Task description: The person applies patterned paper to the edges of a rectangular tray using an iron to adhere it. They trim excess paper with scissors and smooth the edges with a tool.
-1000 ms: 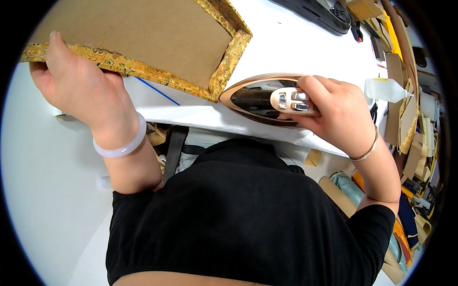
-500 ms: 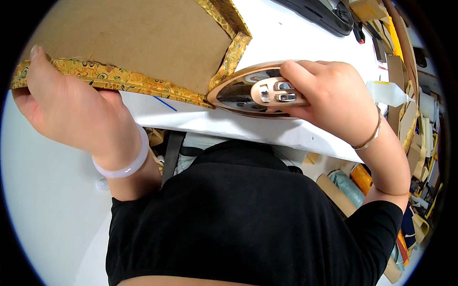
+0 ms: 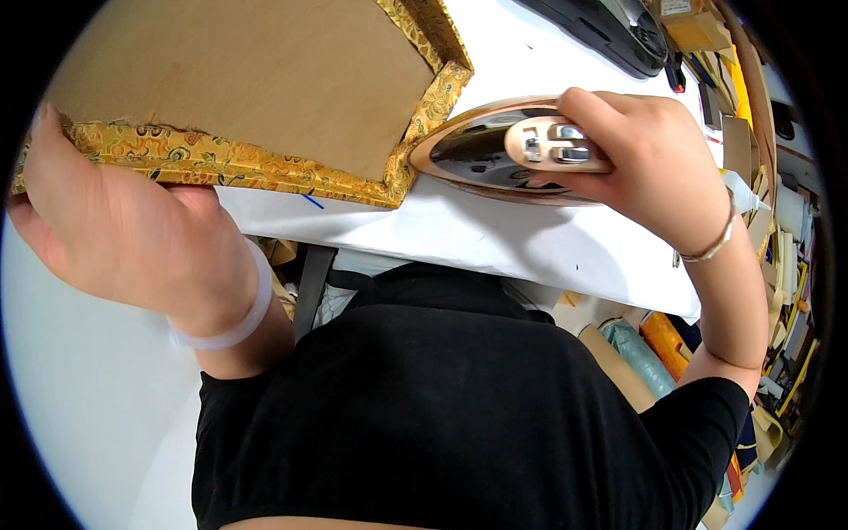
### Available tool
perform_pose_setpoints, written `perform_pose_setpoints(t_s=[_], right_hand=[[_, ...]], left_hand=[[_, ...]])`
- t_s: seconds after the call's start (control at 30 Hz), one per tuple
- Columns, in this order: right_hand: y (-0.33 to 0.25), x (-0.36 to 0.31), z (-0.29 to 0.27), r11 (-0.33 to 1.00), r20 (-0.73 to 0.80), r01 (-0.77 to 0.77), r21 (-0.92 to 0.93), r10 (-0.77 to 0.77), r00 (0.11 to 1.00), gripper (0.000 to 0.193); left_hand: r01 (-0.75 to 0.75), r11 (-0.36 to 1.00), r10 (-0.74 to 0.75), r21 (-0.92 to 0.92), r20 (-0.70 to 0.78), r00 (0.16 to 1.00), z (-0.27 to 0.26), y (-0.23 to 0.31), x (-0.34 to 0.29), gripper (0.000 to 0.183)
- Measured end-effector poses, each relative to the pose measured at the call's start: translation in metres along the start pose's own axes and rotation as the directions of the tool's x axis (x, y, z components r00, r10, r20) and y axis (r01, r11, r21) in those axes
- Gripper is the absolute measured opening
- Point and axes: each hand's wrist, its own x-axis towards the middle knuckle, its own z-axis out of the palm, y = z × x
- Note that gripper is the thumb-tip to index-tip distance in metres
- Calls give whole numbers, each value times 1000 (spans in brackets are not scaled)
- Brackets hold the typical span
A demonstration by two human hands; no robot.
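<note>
A large brown board (image 3: 265,75) lies at the upper left, its border wrapped in yellow patterned brocade fabric (image 3: 238,157). My left hand (image 3: 124,221) is closed on the near left edge of this board, thumb on top and fingers underneath, mostly hidden. In my right hand (image 3: 649,159) is a clothes iron (image 3: 481,155) with a dark glossy top and a rose-gold rim. Its pointed tip is right beside the board's near right corner, where the fabric folds round; whether it touches I cannot tell.
A white worktable (image 3: 521,238) runs beneath, with a thin blue stick (image 3: 313,201) near its front edge. A black object (image 3: 609,34) lies at the back. Behind my right wrist is a translucent squeeze bottle (image 3: 745,192). Rolls of material (image 3: 636,358) and clutter fill the right side.
The iron has moved right with my right hand. My left hand has shifted slightly left and nearer to me, still on the board's edge. Less of the blue stick shows.
</note>
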Motion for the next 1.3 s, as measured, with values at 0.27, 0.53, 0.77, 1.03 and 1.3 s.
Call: perform_pose_setpoints(t_s=[0.27, 0.53, 0.77, 1.03, 1.3], right_hand=[[-38, -17, -16, 995, 33, -104, 13, 103, 994, 52], [-54, -18, -1, 996, 43, -92, -11, 92, 995, 50], [-49, -2, -4, 993, 121, -44, -111, 57, 991, 51], [-60, 38, -67, 985, 445, -40, -166, 111, 888, 31], [-34, 0, -5, 991, 52, 13, -133, -7, 999, 46]], left_hand=[[-10, 1000, 11, -29, 9, 1000, -26, 30, 4, 43], [-80, 992, 76, -101, -36, 996, -21, 34, 4, 45], [-154, 976, 144, -152, -75, 987, -16, -51, -11, 47], [-170, 967, 153, -188, -105, 983, -21, 41, 3, 49], [-162, 972, 150, -168, -84, 985, -21, 32, -1, 51]])
